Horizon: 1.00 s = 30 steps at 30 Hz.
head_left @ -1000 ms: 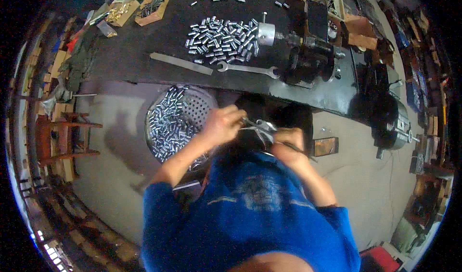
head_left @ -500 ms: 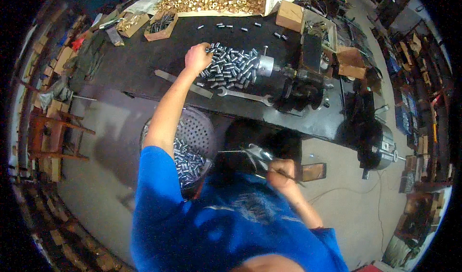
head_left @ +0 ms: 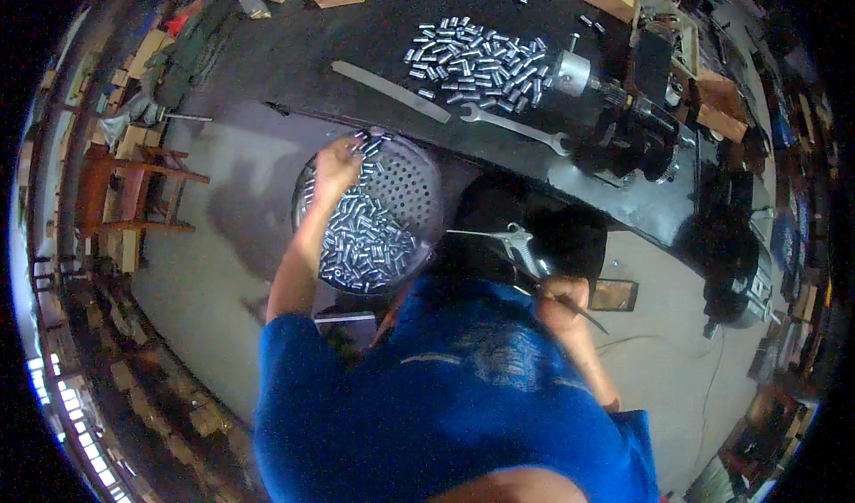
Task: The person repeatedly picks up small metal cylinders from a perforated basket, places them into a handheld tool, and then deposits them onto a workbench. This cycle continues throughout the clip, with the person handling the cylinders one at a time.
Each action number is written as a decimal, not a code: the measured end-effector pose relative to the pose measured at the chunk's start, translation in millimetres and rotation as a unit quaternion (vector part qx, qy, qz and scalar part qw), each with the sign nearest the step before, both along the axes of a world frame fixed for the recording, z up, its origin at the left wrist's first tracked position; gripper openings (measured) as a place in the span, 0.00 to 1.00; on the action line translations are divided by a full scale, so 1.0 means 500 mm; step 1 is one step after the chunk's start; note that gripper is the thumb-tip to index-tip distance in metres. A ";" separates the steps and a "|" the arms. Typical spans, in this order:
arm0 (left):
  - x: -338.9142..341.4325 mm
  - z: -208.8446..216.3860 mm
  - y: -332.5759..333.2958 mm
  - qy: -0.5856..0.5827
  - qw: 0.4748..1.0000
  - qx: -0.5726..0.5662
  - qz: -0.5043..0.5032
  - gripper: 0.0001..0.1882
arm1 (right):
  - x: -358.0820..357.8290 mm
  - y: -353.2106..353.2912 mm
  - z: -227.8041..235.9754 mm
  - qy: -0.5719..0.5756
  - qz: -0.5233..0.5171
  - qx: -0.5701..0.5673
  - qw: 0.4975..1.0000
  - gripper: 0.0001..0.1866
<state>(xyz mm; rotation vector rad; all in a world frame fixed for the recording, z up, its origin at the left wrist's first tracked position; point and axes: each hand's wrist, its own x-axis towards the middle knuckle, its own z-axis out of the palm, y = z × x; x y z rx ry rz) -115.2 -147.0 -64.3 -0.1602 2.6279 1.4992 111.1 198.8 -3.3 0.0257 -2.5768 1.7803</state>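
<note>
My right fingers (head_left: 556,291) clasp a silver metal blow gun (head_left: 525,252), long nozzle (head_left: 476,232) toward nine o'clock. My left fingers' (head_left: 347,150) grip, I cannot tell.

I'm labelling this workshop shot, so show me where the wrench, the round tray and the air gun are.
Wrench (head_left: 517,128): head view, middle of its shaft.
Round tray (head_left: 407,189): head view, bare perforated bottom.
Air gun (head_left: 524,253): head view, silver handle.
</note>
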 end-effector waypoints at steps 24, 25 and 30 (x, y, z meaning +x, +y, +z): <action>0.065 -0.226 0.034 -0.062 0.860 -0.453 -0.226 0.14 | -0.003 -0.015 0.013 0.016 0.016 0.021 1.000 0.10; 0.069 -0.204 0.046 -0.062 0.863 -0.450 -0.223 0.14 | -0.005 -0.014 0.020 0.016 0.027 0.014 0.999 0.11; 0.077 -0.185 0.043 -0.190 0.966 0.045 -0.169 0.12 | -0.003 -0.019 0.012 0.011 0.046 0.016 0.999 0.11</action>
